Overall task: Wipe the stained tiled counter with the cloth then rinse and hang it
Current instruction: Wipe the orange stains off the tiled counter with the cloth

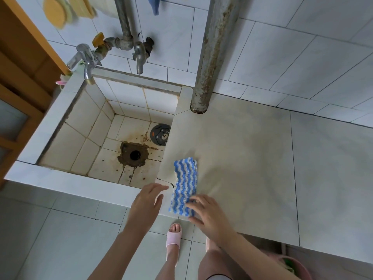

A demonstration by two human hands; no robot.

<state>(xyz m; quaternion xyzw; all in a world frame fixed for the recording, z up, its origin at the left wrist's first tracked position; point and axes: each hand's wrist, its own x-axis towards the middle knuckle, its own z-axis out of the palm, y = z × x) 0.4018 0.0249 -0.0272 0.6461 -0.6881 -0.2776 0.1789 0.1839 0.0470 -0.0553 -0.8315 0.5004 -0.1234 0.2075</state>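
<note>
1. A person stood at a tiled table (252, 158) with a square sink (113, 138) set into its left side, seen from above.
2. A blue-and-white striped cloth (184, 184) lay flat on the table at its front left corner, just beside the sink's edge, with its long side running from the front edge toward the back.
3. The right hand (207, 215) rested on the near end of the cloth, fingers (194, 201) spread and pressing down on it; the hand was not closed around it.
4. The left hand (146, 201) was held open and empty over the sink's front rim, fingertips near the left edge of the cloth but apart from it.
5. The table's surface looked dull and yellowish around the cloth, and a thin crack ran across the corner tile beside it.
6. A rusty pipe (212, 57) rose from the table's back left corner.
7. Two taps (139, 55) stuck out of the wall above the sink.
8. The sink floor was stained brown around an open drain (134, 155), with a round dark plug (160, 135) lying beside it.
9. A foot in a pink slipper (174, 237) stood on the floor below the table's front edge.
</note>
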